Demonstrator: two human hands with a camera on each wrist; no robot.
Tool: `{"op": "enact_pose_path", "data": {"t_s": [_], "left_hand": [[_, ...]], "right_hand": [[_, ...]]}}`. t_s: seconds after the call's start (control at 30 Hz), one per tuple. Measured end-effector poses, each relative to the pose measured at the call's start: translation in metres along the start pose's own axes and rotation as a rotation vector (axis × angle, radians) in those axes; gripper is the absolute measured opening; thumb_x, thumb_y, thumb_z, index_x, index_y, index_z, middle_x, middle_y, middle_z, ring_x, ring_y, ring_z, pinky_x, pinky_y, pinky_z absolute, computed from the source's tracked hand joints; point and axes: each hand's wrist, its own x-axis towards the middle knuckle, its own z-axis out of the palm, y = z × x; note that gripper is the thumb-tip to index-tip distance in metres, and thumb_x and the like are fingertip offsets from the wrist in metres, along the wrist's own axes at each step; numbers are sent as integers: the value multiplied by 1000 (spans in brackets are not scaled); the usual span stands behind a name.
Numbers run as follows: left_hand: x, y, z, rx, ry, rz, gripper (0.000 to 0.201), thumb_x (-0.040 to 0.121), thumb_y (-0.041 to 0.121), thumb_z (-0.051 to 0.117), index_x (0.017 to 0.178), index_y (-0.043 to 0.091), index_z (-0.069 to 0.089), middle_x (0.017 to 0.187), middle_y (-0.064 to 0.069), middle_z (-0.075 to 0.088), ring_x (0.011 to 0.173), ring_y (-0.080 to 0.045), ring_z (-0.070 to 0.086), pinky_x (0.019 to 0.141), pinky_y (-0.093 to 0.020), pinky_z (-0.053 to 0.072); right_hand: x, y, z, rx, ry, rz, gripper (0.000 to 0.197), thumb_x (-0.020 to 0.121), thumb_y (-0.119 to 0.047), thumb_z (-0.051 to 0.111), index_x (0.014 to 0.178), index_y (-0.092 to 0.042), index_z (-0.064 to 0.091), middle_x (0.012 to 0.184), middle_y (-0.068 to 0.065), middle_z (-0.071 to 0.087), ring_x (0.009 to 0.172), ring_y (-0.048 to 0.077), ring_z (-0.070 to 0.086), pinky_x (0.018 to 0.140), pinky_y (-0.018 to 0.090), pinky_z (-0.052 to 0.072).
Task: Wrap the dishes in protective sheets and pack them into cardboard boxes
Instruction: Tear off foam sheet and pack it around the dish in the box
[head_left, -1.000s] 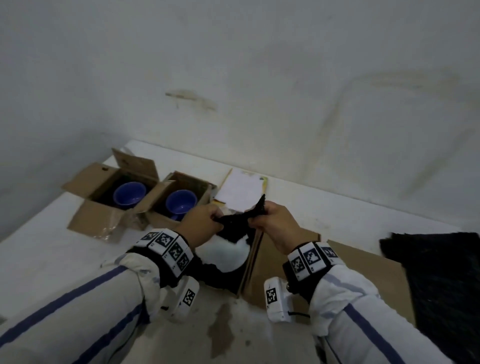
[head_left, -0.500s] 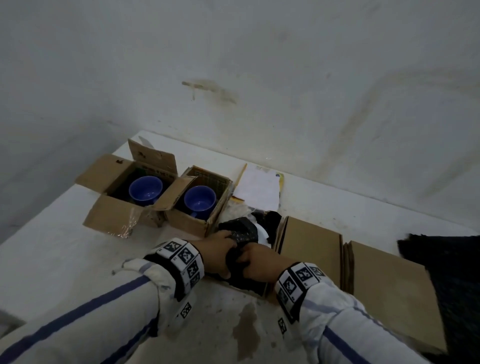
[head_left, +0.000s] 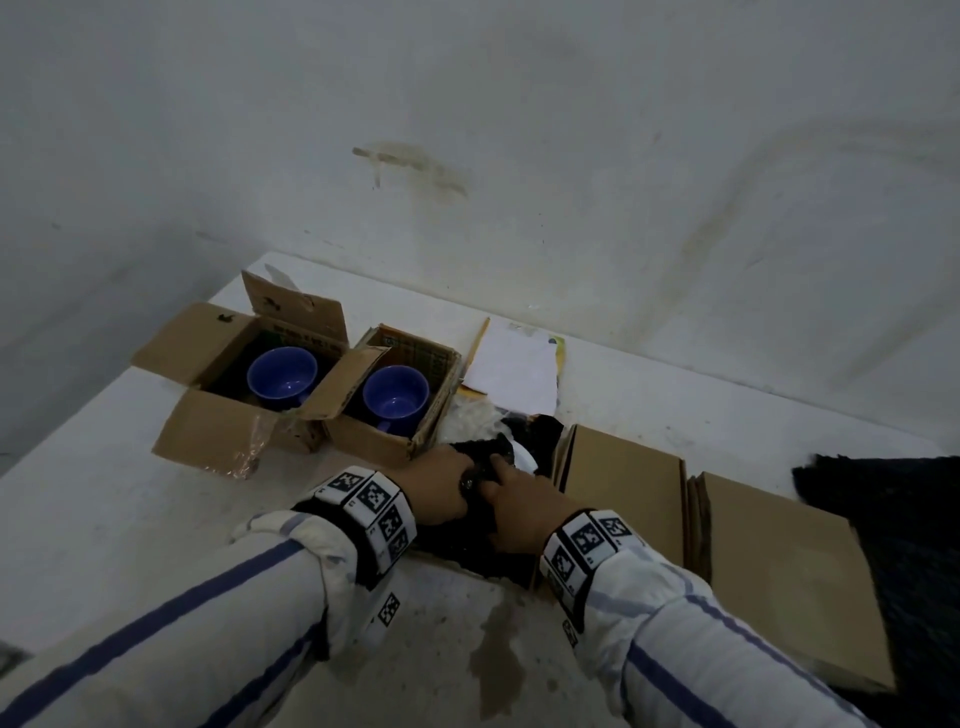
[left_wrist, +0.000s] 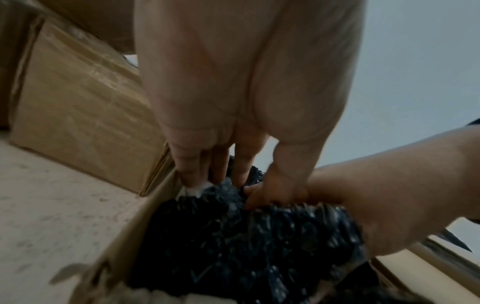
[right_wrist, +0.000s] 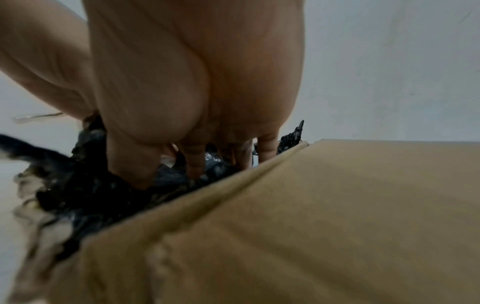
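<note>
On the white table, both my hands are down in a small cardboard box, holding a dish bundled in black bubble wrap. A sliver of white dish shows past the wrap. My left hand grips the bundle, fingers between it and the box wall, thumb on the other side. My right hand grips it too, thumb and fingers sunk into the wrap beside the box flap. At the far left, two open boxes each hold a blue bowl.
Two flat cardboard pieces lie right of my hands, and a pile of black sheets at the far right edge. White papers lie by the wall. A dark stain marks the table in front.
One second ago both hands held the black bundle up above the table. They have since lowered it into the box, and my view has dipped and shifted slightly.
</note>
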Motion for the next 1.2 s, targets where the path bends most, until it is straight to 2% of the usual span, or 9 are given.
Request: {"op": "enact_pose_path", "data": {"t_s": [0.13, 0.23, 0.4, 0.63, 0.73, 0.83, 0.97, 1.07, 1.2], "left_hand": [[-7, 7, 0, 261, -173, -76, 54, 80, 40, 71, 122, 11, 54, 126, -11, 46, 112, -28, 51, 93, -34, 46], [-7, 7, 3, 252, -207, -77, 57, 78, 31, 75, 125, 11, 49, 128, -11, 47, 113, -28, 52, 88, -32, 44], [0, -3, 14, 405, -138, -78, 58, 81, 24, 71, 128, 10, 41, 128, -15, 44, 111, -31, 54, 90, -37, 46], [3, -5, 26, 477, 66, -36, 29, 94, 20, 51, 120, 10, 47, 126, -13, 50, 107, -29, 58, 83, -34, 47], [1, -5, 23, 430, 42, -31, 28, 93, 18, 51, 119, 8, 46, 124, -14, 52, 107, -29, 58, 84, -34, 46], [2, -4, 13, 281, -40, -61, 49, 83, 23, 67, 123, 10, 41, 124, -14, 52, 108, -29, 58, 86, -35, 50], [1, -2, 5, 251, -145, -99, 77, 68, 36, 82, 128, 12, 39, 123, -9, 51, 107, -27, 58, 89, -37, 52], [1, -5, 14, 363, -119, -71, 71, 76, 31, 76, 130, 10, 37, 127, -14, 43, 108, -31, 56, 91, -39, 50], [1, -4, 22, 395, -26, -46, 45, 91, 16, 56, 130, 7, 36, 132, -19, 41, 112, -34, 54, 89, -39, 46]], "right_hand": [[3, 1, 1, -32, 42, 32, 80, 81, -57, 59, 145, -20, 28, 159, 12, 6, 142, 30, 22, 110, 50, 22], [4, 4, 0, -42, 19, 27, 86, 78, -63, 60, 146, -22, 27, 159, 11, 7, 142, 31, 20, 110, 51, 20], [2, 3, 6, -126, 53, 14, 94, 74, -69, 59, 146, -19, 24, 158, 13, 10, 141, 33, 23, 111, 52, 21], [6, -11, 8, -211, 128, 32, 75, 82, -56, 54, 138, -12, 33, 140, 21, 36, 122, 35, 43, 101, 46, 35], [6, -11, 8, -172, 93, 35, 78, 81, -59, 55, 139, -12, 32, 140, 20, 34, 124, 36, 40, 101, 47, 37], [7, -7, -4, -97, -13, 42, 86, 76, -66, 58, 141, -13, 34, 139, 17, 34, 124, 35, 39, 101, 47, 40], [10, 1, -29, 25, -126, 36, 70, 82, -50, 64, 138, -17, 39, 136, 14, 35, 121, 31, 41, 96, 41, 43], [13, 4, -27, -55, -4, 43, 78, 74, -53, 69, 137, -18, 38, 137, 12, 31, 126, 33, 34, 96, 46, 43], [17, 9, -12, -93, -31, 43, 100, 71, -61, 68, 148, -20, 21, 156, 8, 9, 142, 34, 16, 108, 50, 34]]}}
